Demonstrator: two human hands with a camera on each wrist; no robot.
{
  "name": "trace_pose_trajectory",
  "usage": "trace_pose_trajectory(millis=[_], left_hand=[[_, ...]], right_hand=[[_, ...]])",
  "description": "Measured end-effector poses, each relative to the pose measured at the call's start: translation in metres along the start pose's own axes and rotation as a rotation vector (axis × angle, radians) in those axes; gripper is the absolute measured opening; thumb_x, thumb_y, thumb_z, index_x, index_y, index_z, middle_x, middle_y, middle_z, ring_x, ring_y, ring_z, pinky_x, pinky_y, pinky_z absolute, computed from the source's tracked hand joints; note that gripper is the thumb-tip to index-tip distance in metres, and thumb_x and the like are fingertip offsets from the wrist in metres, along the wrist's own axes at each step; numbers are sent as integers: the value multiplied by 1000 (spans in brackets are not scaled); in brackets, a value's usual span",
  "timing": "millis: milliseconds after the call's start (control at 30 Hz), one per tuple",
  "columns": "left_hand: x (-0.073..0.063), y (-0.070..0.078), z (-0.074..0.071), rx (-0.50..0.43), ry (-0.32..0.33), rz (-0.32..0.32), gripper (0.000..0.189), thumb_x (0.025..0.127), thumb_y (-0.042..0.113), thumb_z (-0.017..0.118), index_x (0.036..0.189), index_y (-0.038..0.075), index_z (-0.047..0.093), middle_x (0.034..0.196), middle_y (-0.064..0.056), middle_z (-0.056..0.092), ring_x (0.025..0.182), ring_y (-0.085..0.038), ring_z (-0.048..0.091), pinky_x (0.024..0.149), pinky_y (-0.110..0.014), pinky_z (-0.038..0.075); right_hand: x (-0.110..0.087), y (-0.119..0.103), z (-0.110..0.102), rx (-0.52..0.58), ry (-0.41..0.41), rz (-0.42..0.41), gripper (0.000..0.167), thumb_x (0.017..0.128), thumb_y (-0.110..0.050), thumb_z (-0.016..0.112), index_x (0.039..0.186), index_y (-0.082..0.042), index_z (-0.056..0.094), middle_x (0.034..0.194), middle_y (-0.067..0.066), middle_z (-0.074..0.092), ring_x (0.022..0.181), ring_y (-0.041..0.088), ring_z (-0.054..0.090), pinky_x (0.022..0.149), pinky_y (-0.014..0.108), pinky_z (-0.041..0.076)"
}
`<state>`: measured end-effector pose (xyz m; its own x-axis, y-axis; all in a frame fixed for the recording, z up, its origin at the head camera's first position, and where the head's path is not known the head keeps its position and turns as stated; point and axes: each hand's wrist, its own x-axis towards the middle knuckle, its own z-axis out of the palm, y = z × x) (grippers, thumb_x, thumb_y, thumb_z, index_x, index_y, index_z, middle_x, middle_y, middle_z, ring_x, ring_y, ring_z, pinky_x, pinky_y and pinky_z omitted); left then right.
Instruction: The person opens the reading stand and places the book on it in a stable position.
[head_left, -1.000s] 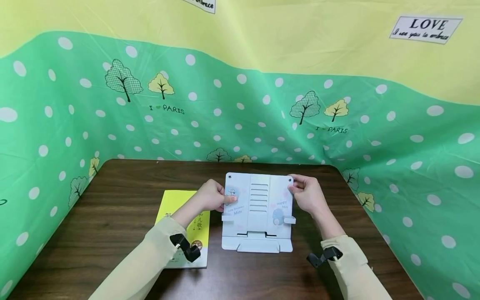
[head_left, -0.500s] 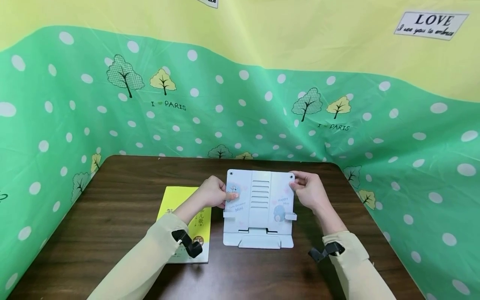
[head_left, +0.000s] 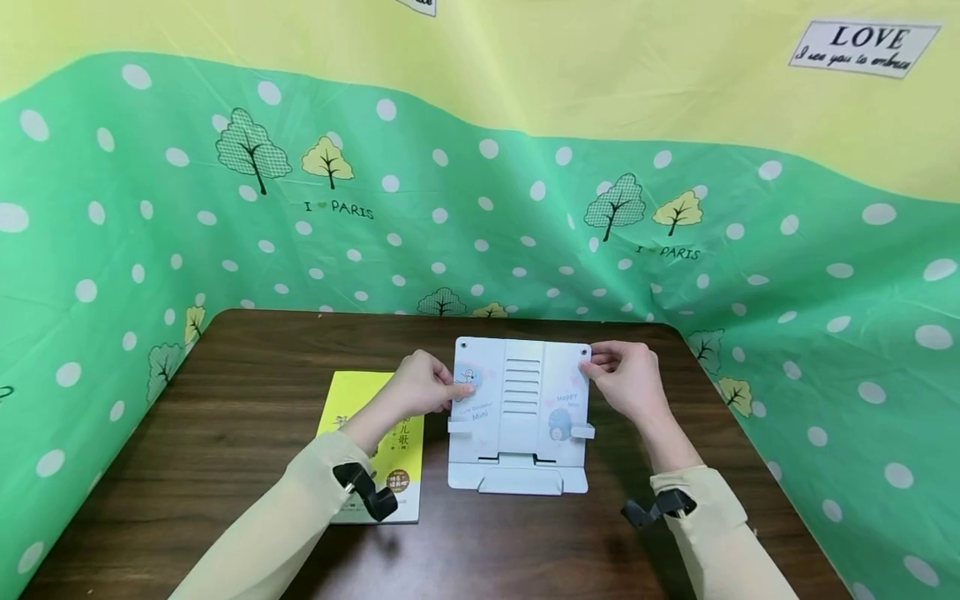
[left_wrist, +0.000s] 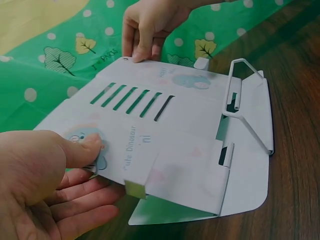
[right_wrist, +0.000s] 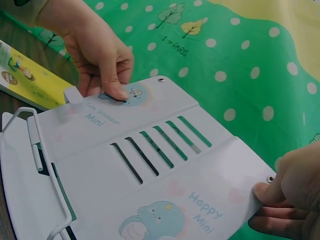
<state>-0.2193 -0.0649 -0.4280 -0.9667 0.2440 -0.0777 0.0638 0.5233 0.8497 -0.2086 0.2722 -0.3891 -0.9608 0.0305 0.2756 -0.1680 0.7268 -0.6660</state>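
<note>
A white book stand with slots, blue dinosaur prints and two small clips stands tilted on its base plate. My left hand pinches its left edge, thumb on the printed face and fingers underneath, as the left wrist view shows. At the upper right corner my right hand pinches the panel, with the thumb beside a rivet and the fingers behind. A wire page holder crosses the lower lip. In the left wrist view a gap shows between the panel and the base plate.
A yellow book lies left of the stand, partly under my left forearm. The brown wooden table carries both. A green and yellow patterned cloth hangs around its back and sides.
The head view has tipped slightly, so everything sits a little higher in it. My right hand has shifted a little to the right at the stand's corner. My left hand keeps its grip.
</note>
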Motion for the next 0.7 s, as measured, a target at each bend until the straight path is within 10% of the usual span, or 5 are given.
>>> trace_pose_trajectory(millis=[400, 700], left_hand=[[-20, -12, -35, -34, 10, -10, 31, 93, 37, 84, 93, 6, 79, 80, -6, 78, 81, -31, 78, 68, -37, 61], [-38, -32, -66, -61, 32, -51, 33, 96, 33, 81, 103, 1, 78, 87, -7, 78, 92, -32, 78, 78, -41, 64]], right_hand=[[-11, -15, -6, 74, 172, -111, 25, 90, -6, 86, 112, 1, 78, 97, 13, 77, 84, 26, 74, 71, 11, 53], [-30, -52, 17, 225, 30, -126, 22, 88, -5, 87, 108, 3, 80, 93, 9, 78, 81, 21, 74, 70, 19, 58]])
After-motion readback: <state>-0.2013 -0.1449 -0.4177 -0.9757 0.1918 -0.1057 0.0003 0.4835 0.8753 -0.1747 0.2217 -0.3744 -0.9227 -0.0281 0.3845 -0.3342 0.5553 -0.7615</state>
